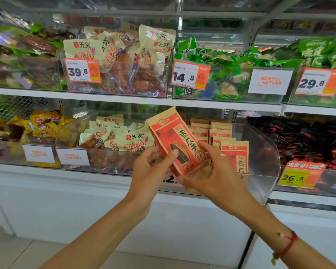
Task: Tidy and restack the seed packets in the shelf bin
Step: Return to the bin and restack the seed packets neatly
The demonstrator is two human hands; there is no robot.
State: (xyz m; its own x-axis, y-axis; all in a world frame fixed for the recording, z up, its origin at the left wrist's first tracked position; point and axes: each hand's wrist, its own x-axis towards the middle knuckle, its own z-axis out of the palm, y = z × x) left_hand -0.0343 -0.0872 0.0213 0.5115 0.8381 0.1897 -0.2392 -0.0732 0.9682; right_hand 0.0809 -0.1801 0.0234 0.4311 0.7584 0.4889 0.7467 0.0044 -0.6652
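Both hands hold one seed packet [179, 141] in front of the clear shelf bin [260, 144] on the lower shelf, tilted so its top leans left. The left hand [151, 171] pinches the packet's lower left edge, thumb on the printed face and fingers curled behind; the right hand [215, 171] cups the bottom right corner, fingers wrapped round the edge. The rest of the seed packets [219, 135] stand upright in rows inside the bin, faces forward, with one front packet [236, 158] just beside the right hand. The step in hand looks like squaring this packet before it goes back. To do it well, the packet probably needs turning upright so its print matches the row, then lowering behind the bin's front wall into the gap on the left side, bottom edge first. A light grip should avoid creasing the paper. The risk is knocking the standing rows over, so the right hand could steady the front packet while the left slides the packet in.
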